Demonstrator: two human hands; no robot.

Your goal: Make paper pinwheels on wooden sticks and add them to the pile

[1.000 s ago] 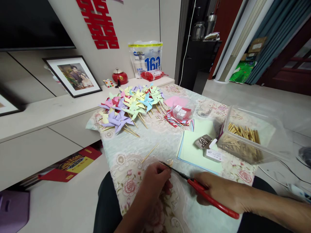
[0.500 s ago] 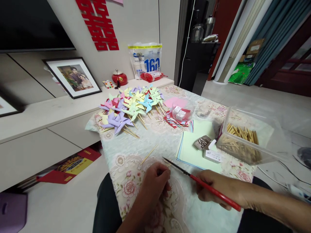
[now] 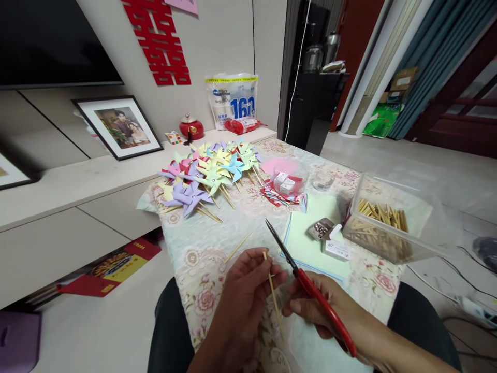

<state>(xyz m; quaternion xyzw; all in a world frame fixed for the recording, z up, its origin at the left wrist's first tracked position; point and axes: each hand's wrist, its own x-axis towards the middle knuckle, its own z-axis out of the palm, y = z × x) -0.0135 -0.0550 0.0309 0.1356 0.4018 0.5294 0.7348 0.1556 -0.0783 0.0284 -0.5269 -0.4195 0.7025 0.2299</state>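
Now stick [image 3: 273, 292] in left hand [image 3: 243, 295] (scissors [image 3: 306, 282] beside).

The left hand [image 3: 248, 292] is raised in front of the body, palm turned inward, with its fingers [image 3: 254, 259] curled and the thumb pressed against them in a pinch. The right hand [image 3: 316, 305] is just beside it, closed in a grip, with the forearm coming from the lower right.
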